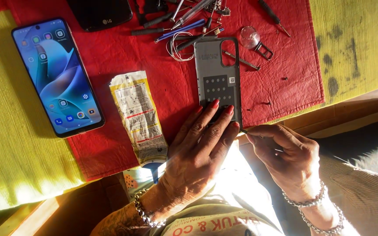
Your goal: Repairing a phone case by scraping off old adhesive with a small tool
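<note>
A grey phone back cover lies inner side up on the red cloth, its camera cut-out at the far end. My left hand rests on its near end, fingertips with red nails pressing it down. My right hand pinches a thin dark tool whose tip touches the cover's near right corner.
A lit smartphone lies screen up at the left on the yellow-green mat. A flattened yellow tube lies beside it. Several screwdrivers and tweezers, a dark phone and a small magnifier sit at the far edge.
</note>
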